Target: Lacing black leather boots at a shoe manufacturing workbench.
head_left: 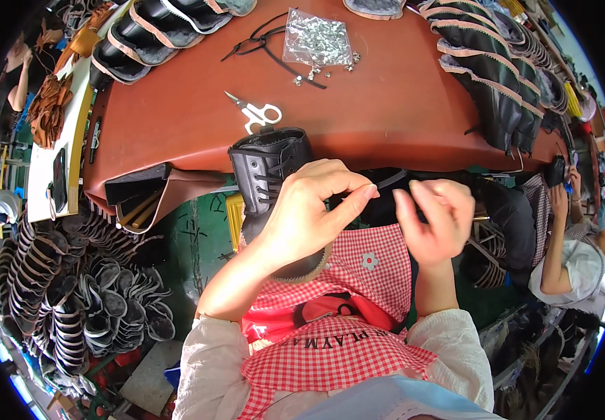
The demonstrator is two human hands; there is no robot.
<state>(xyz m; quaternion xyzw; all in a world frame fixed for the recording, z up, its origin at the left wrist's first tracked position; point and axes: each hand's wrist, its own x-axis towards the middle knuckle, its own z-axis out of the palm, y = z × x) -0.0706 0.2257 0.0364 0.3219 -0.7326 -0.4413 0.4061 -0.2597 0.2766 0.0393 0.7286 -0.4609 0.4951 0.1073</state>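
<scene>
A black lace-up boot [252, 168] stands upright at the table's near edge, partly hidden behind my left hand and forearm. My left hand [320, 199] is closed in a pinch, thumb against forefinger. From its fingertips a thin black lace [392, 178] runs up toward the right. My right hand [437, 213] is raised beside it, a little blurred, with thumb and forefinger apart and the other fingers curled; nothing shows between them. White-handled scissors [257, 113] lie on the table just beyond the boot.
On the brown table [176, 119] lie a clear bag of small metal pieces [318, 38], with several loose ones, and a black lace [260, 40]. Boot parts are stacked at the back left [141, 42] and right [491, 77]. More boots pile up at lower left [106, 301]. A co-worker [572, 259] sits at right.
</scene>
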